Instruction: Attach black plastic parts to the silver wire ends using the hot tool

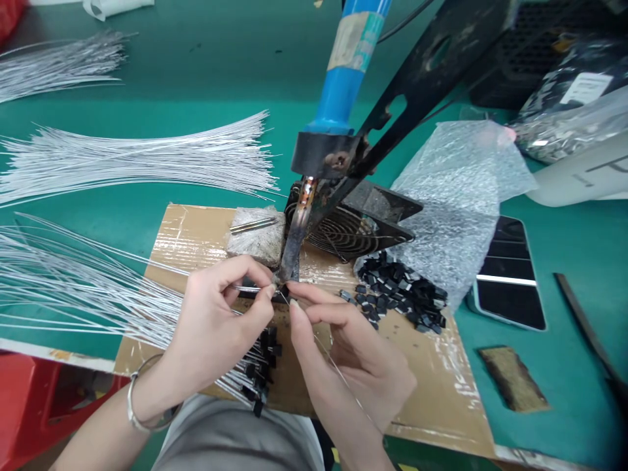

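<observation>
My left hand (223, 307) is closed in a pinch on a thin grey wire (169, 267), whose end lies at the tip of a soldering iron (304, 209) fixed in a stand. Close beside it, my right hand (350, 356) pinches a fine strand of solder wire (343, 379) that trails down across the palm. The fingertips of both hands nearly meet just under the iron's tip. Beneath my left hand lies a bundle of wires with small black connectors (262, 366) on their ends. What sits right at the tip is partly hidden by my fingers.
Loose black connectors (407, 291) spill from a bubble-wrap bag (451, 176). A fan (343, 229) and a sponge pad (255, 235) stand on the cardboard (441, 392). More wire bundles (142, 160) lie left; a phone (507, 275) and tweezers (589, 327) lie right.
</observation>
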Available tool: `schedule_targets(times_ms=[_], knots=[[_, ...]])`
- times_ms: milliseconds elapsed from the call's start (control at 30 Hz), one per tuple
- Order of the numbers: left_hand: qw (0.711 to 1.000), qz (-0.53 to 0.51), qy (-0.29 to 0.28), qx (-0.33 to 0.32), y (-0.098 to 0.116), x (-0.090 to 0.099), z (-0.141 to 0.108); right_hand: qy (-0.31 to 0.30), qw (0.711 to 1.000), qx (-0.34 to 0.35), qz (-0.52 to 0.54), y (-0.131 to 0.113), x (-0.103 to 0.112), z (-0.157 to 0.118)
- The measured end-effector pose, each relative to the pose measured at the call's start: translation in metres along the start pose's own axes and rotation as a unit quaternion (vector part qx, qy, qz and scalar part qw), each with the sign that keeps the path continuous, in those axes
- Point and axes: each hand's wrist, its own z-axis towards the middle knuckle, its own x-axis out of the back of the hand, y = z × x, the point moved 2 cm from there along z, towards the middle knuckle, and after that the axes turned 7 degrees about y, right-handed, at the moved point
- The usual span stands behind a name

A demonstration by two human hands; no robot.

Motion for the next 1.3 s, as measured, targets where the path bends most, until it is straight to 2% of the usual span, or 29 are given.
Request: schedule_targets(times_ms=[333,700,933,1300], knots=[[1.000,0.017,-0.007,0.017,-0.0026,-0.0008,0.0009,-0.005,1.000,-0.003,0.005,0.0020,-0.0011,0.0010],[1.000,0.015,-0.007,0.002,-0.0001,-0.0001,-0.0014,0.005,1.000,0.009,0.008,-0.0006,-0.0007,0.0018],[1.000,0.013,-0.006,0.001,0.0025,0.0002,-0.0007,-0.010,0.999,0.049,-0.011,0.0006,0.0017,0.0020],[1.000,0.017,-0.012,0.016,0.0022,-0.0001,0.0004,0.005,1.000,0.023,-0.006,-0.0022,0.0002,0.0017]])
